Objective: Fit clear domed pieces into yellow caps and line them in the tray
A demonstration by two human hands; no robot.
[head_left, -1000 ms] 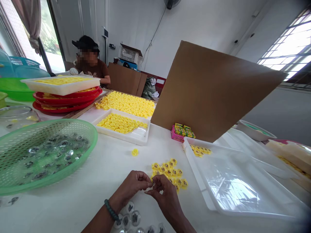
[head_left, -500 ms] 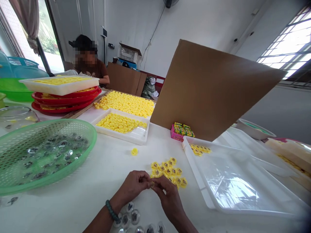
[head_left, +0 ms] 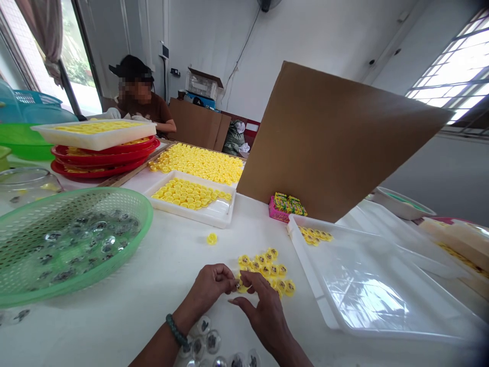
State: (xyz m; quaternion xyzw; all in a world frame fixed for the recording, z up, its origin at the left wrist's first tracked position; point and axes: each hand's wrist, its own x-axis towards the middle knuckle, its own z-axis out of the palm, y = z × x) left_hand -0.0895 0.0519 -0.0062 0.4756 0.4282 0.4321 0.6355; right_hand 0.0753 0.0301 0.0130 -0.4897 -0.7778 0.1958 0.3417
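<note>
My left hand [head_left: 214, 285], with a beaded bracelet [head_left: 175, 330] on its wrist, pinches a small yellow piece [head_left: 238, 286] with a dark picture on it, partly covered by the fingertips. Just right of it my right hand [head_left: 263, 311] is open, thumb and forefinger apart. Behind the hands lies a group of yellow pieces with dark pictures [head_left: 270, 269]. One plain yellow cup [head_left: 212, 238] sits alone farther back. Several clear domes with dark figures inside [head_left: 213, 341] lie on the white table between my forearms.
A green basket [head_left: 143, 214] of clear domes stands left. Farther back are a white tray [head_left: 219, 219] of yellow cups and stacked red trays [head_left: 103, 165]. A large white tray [head_left: 321, 300] lies right, before upright cardboard [head_left: 336, 148]. A co-worker [head_left: 162, 109] sits behind.
My right thumb and forefinger have parted from the piece and opened. My left hand keeps its pinch and has moved slightly. The co-worker's arm has shifted a little.
</note>
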